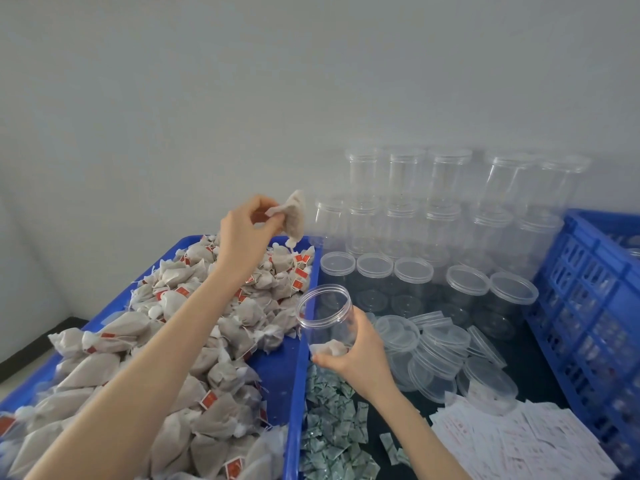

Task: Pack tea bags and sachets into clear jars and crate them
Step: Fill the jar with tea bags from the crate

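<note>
My left hand [247, 225] pinches a pale mesh tea bag [293, 213] by its top, raised above the far end of a blue tray [277, 372] heaped with tea bags with red tags [221, 341]. My right hand [358, 355] grips an open clear jar [325, 317] near its base, tilted, mouth toward the raised bag. One tea bag lies inside the jar at its bottom. Small grey-green sachets [329, 431] are piled just right of the tray, below the jar.
Capped clear jars [426, 209] stand stacked against the wall, with more in front. Loose clear lids [450, 358] lie on the dark table. White printed sachets [519, 445] spread at lower right. A blue slatted crate [595, 306] stands at the right edge.
</note>
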### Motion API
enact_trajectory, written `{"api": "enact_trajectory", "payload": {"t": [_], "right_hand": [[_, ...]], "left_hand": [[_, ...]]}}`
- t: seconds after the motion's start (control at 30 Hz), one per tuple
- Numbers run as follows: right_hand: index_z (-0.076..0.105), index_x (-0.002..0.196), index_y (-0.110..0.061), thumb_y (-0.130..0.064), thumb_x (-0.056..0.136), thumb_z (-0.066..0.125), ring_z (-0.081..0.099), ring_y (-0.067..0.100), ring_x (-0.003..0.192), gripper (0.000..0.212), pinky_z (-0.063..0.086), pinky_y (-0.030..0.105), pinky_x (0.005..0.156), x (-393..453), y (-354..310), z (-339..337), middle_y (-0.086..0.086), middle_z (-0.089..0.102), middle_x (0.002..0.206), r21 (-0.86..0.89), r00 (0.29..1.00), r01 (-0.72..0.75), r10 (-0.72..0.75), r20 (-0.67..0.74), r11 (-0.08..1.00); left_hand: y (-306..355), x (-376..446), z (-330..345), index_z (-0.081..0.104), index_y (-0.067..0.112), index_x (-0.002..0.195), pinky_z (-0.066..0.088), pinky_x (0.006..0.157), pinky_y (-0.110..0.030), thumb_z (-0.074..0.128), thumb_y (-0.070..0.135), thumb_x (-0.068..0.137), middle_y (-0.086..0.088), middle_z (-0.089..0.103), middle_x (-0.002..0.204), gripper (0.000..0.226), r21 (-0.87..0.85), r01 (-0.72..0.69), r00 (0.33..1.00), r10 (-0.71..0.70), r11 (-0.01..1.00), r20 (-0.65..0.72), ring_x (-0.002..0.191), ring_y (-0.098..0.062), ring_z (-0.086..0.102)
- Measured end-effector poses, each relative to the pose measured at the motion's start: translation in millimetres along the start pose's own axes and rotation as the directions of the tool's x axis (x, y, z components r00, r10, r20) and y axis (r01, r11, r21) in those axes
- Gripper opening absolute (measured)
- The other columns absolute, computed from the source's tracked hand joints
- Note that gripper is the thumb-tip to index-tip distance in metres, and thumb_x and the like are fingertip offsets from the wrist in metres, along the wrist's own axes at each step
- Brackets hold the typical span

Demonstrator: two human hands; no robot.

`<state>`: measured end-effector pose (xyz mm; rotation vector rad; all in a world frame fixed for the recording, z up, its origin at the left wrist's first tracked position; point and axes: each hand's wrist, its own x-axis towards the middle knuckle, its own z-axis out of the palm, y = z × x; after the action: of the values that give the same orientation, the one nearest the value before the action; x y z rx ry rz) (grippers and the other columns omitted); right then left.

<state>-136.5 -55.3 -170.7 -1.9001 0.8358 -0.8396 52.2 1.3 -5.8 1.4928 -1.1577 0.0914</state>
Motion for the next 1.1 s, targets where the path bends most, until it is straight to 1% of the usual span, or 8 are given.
{"api": "enact_trajectory", "payload": {"t": [0.13, 0.3, 0.43, 0.53, 0.7, 0.87, 1.0, 1.1], "right_hand": [[0.04, 0.131, -0.042, -0.04, 0.061, 0.09, 0.045, -0.003, 0.124, 0.086, 0.039, 0.021, 0.101, -1, 0, 1, -0.021, 0.049, 0.134, 0.009, 1.0, 0.005, -0.005, -0.015, 1.0], [0.044, 0.14, -0.032, -0.043, 0.059, 0.09, 0.046, -0.003, 0.125, 0.094, 0.041, 0.021, 0.099, -1, -1, 3, -0.021, 0.05, 0.135, 0.091, 0.999, -0.027, 0.031, -0.039, 0.995], [0.048, 0.128, -0.044, -0.046, 0.057, 0.089, 0.053, -0.004, 0.116, 0.082, 0.05, 0.018, 0.089, 0, -4, 2, -0.026, 0.056, 0.124, 0.099, 0.998, -0.052, 0.056, -0.04, 0.994], [0.049, 0.131, -0.034, -0.05, 0.055, 0.087, 0.058, 0.009, 0.116, 0.086, 0.057, 0.041, 0.089, -1, -4, 2, -0.014, 0.057, 0.127, 0.061, 0.999, -0.045, 0.046, -0.017, 0.997], [0.039, 0.147, -0.023, -0.056, 0.051, 0.084, 0.049, 0.009, 0.13, 0.111, 0.048, 0.042, 0.105, -5, -4, -1, -0.01, 0.05, 0.141, 0.052, 0.999, -0.051, 0.051, -0.014, 0.997], [0.042, 0.143, -0.027, -0.054, 0.053, 0.085, 0.05, 0.006, 0.128, 0.104, 0.048, 0.039, 0.105, -5, -4, -2, -0.013, 0.051, 0.14, 0.061, 0.999, -0.046, 0.046, 0.0, 0.997], [0.042, 0.142, -0.026, -0.056, 0.05, 0.085, 0.051, 0.007, 0.128, 0.106, 0.048, 0.037, 0.105, -4, -1, -5, -0.012, 0.052, 0.139, 0.065, 0.999, -0.049, 0.05, -0.007, 0.997], [0.04, 0.145, -0.025, -0.058, 0.048, 0.084, 0.05, 0.008, 0.13, 0.112, 0.047, 0.039, 0.107, -3, -1, -6, -0.011, 0.05, 0.142, 0.071, 0.998, -0.056, 0.056, -0.007, 0.996]], "left_hand": [[24, -5, 11, 0.063, 0.03, 0.083, 0.056, 0.074, -0.023, 0.064, 0.012, 0.089, 0.012, 0.069, 0.081, 0.019, -0.123, -0.023, 0.997, 0.032, 0.992, 0.073, 0.08, -0.007, 0.068], [15, -40, 31, 0.062, 0.032, 0.076, 0.045, 0.067, -0.009, 0.069, 0.009, 0.083, 0.016, 0.065, 0.072, 0.025, 0.042, -0.002, 0.949, -0.012, 0.999, 0.315, 0.069, 0.007, 0.059], [5, -51, 37, 0.071, 0.025, 0.085, 0.047, 0.074, -0.01, 0.068, 0.018, 0.086, 0.013, 0.069, 0.08, 0.007, 0.222, -0.143, 0.74, -0.045, 0.964, 0.671, 0.079, 0.002, 0.063], [-3, -40, 28, 0.072, 0.037, 0.083, 0.046, 0.073, -0.004, 0.065, 0.024, 0.087, 0.024, 0.069, 0.079, 0.015, 0.256, -0.151, 0.622, -0.109, 0.955, 0.776, 0.082, 0.01, 0.062], [-74, -4, 11, 0.071, 0.026, 0.105, 0.047, 0.078, -0.021, 0.06, 0.014, 0.09, 0.009, 0.071, 0.105, 0.022, 0.444, 0.071, 0.911, -0.239, 0.893, 0.336, 0.094, -0.006, 0.064], [-161, -7, -18, 0.064, 0.017, 0.114, 0.051, 0.083, -0.034, 0.057, 0.009, 0.09, -0.005, 0.062, 0.114, 0.025, 0.924, 0.026, 0.891, -0.427, 0.381, 0.151, 0.104, -0.024, 0.058], [-166, -6, -22, 0.067, 0.013, 0.098, 0.048, 0.065, -0.03, 0.055, 0.007, 0.092, -0.006, 0.067, 0.094, 0.015, 0.898, 0.083, 0.95, -0.307, 0.433, 0.06, 0.082, -0.024, 0.062], [-156, -6, -29, 0.069, 0.006, 0.097, 0.049, 0.064, -0.034, 0.053, 0.01, 0.096, -0.013, 0.069, 0.089, 0.017, 0.726, 0.176, 0.976, -0.215, 0.665, -0.04, 0.076, -0.028, 0.063]]}}
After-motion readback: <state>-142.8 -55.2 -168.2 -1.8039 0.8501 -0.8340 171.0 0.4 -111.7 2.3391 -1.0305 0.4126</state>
